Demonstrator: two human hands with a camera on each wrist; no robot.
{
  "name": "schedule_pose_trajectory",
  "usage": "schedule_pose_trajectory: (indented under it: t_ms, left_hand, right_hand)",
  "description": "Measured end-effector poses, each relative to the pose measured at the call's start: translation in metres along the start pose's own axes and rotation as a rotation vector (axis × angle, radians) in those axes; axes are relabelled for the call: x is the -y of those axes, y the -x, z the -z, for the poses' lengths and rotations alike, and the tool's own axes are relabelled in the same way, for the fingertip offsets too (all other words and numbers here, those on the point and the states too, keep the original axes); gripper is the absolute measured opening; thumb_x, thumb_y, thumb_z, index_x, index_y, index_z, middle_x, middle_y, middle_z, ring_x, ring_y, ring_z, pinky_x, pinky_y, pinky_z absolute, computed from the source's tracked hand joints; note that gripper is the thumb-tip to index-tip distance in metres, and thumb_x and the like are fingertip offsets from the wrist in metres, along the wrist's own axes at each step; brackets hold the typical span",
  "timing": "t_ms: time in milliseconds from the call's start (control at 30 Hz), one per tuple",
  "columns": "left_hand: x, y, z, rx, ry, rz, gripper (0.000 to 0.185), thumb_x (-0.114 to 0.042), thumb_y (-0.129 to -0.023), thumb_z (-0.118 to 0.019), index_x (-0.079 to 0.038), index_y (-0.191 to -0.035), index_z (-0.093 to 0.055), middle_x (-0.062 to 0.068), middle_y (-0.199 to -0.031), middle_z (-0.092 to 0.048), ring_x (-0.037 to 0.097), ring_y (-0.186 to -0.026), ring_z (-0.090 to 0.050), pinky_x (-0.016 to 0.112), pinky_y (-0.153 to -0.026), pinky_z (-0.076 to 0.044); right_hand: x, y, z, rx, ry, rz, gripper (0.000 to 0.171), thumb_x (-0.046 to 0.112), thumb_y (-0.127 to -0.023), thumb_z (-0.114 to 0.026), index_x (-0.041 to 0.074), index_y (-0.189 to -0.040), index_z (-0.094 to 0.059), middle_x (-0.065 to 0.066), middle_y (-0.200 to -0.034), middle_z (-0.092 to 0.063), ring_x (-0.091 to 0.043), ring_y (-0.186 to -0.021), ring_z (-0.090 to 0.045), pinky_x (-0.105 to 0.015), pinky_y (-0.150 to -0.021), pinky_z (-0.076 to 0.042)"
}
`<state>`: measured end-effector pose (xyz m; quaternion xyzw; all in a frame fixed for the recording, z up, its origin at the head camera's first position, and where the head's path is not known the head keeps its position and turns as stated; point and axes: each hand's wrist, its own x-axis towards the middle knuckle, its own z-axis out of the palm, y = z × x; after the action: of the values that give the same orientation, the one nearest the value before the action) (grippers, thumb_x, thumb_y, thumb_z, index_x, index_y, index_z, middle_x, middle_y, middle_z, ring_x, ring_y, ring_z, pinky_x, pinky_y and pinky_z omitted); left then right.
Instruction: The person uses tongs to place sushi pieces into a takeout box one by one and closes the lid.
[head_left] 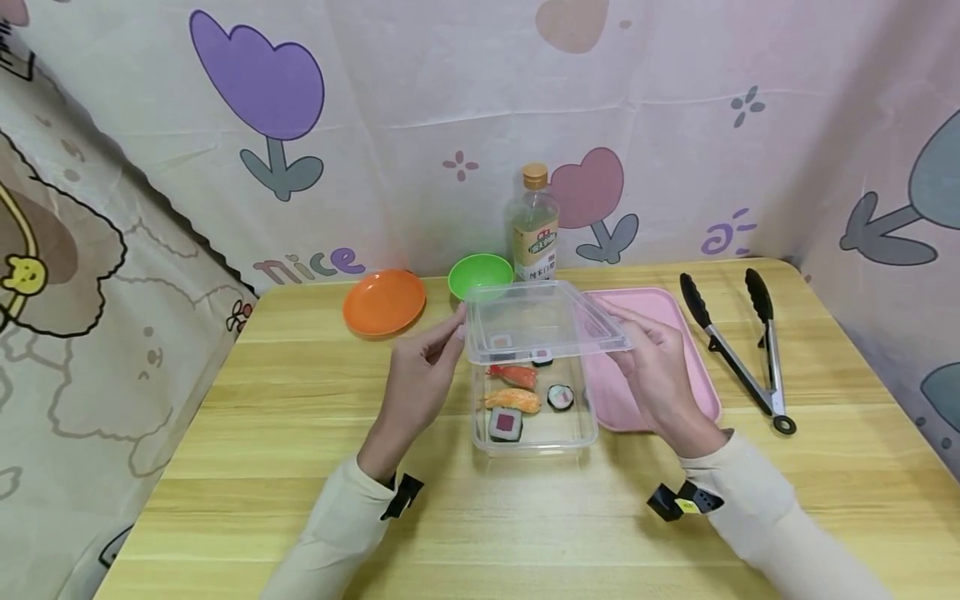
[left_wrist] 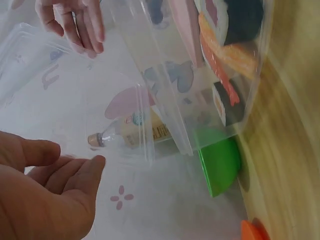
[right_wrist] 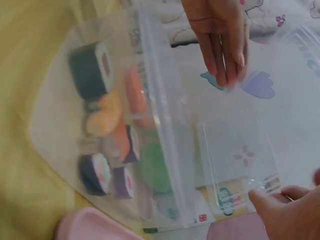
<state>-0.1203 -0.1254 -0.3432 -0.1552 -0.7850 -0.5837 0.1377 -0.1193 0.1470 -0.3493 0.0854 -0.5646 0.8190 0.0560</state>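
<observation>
A clear plastic box (head_left: 577, 437) stands on the wooden table (head_left: 300, 433) with several sushi pieces (head_left: 512, 400) inside. Its clear lid (head_left: 543, 321) hangs level just above the box's far half. My left hand (head_left: 442, 346) pinches the lid's left edge, and my right hand (head_left: 637, 342) pinches its right edge. In the left wrist view, the left hand (left_wrist: 55, 185) is at the lid (left_wrist: 75, 100), with the box and sushi (left_wrist: 227, 60) beyond. The right wrist view shows the right hand's thumb (right_wrist: 265, 200) at the lid's corner (right_wrist: 240, 155), beside the sushi (right_wrist: 107, 115).
A pink tray (head_left: 686, 333) lies right of the box, with black-tipped metal tongs (head_left: 731, 357) farther right. Behind the box stand a green bowl (head_left: 480, 273), an orange plate (head_left: 384, 302) and a sauce bottle (head_left: 535, 225). Patterned cloth walls close in the back and both sides.
</observation>
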Motion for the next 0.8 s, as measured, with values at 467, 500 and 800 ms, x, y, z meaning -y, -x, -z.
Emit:
schedule_pose_trajectory:
  t_ms: [467,500,800]
  left_hand:
    - [-0.003,0.025,-0.014,0.241,-0.032,0.163,0.068,-0.045,-0.109,-0.037,-0.018,-0.164,-0.007,-0.002,-0.169,-0.005,0.012,-0.152,-0.010,0.042,-0.121,-0.015]
    - [-0.003,0.027,-0.015,0.254,-0.040,0.167,0.070,-0.046,-0.109,-0.038,-0.020,-0.164,-0.002,-0.005,-0.169,0.000,0.010,-0.152,-0.006,0.041,-0.121,-0.011]
    - [0.009,0.038,-0.027,0.341,0.001,0.160,0.078,-0.030,-0.110,-0.042,-0.021,-0.159,0.018,-0.007,-0.165,0.019,0.008,-0.151,0.009,0.042,-0.122,-0.001]
  right_hand:
    - [-0.020,0.025,0.003,0.111,0.270,-0.025,0.052,0.008,-0.104,-0.051,-0.004,-0.152,-0.034,-0.007,-0.163,-0.028,-0.024,-0.151,-0.023,-0.019,-0.113,-0.027]
    - [-0.022,0.027,0.004,0.125,0.286,-0.030,0.055,0.006,-0.103,-0.052,-0.004,-0.153,-0.032,-0.006,-0.164,-0.026,-0.024,-0.152,-0.020,-0.019,-0.114,-0.025]
    - [-0.038,0.042,0.009,0.162,0.341,-0.115,0.068,0.008,-0.101,-0.059,0.003,-0.159,-0.024,0.000,-0.168,-0.011,-0.024,-0.154,0.000,-0.031,-0.121,-0.007]
